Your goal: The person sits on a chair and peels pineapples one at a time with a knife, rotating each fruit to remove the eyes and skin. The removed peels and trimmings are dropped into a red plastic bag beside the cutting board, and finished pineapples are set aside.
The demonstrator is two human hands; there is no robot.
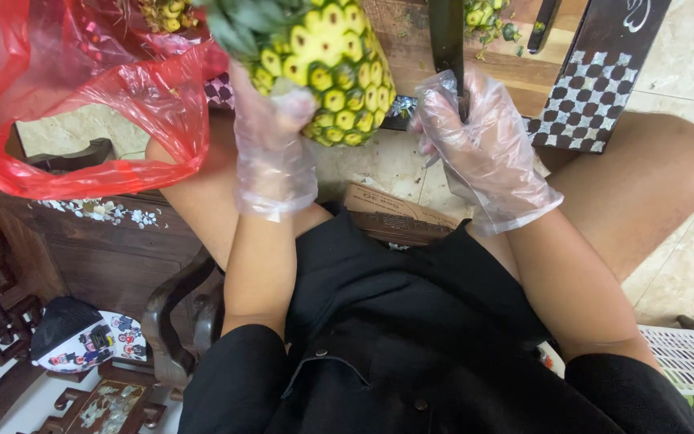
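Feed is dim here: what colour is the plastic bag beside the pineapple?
Red, translucent plastic bag; clearest in the head view.

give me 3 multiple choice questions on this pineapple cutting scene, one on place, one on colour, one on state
1. Where is the red plastic bag?
A. to the left of the pineapple
B. on the white basket
C. under the right hand

2. What colour are the gloves on both hands?
A. blue
B. clear
C. black

3. What is the right hand doing?
A. lying flat and open
B. gripping a knife handle
C. holding the bag

Answers:
1. A, the bag fills the upper left corner, beside the pineapple.
2. B, the hands show through the thin see-through plastic.
3. B, its fingers are closed around the knife, whose dark blade points up and away, while the left hand holds the pineapple from below.
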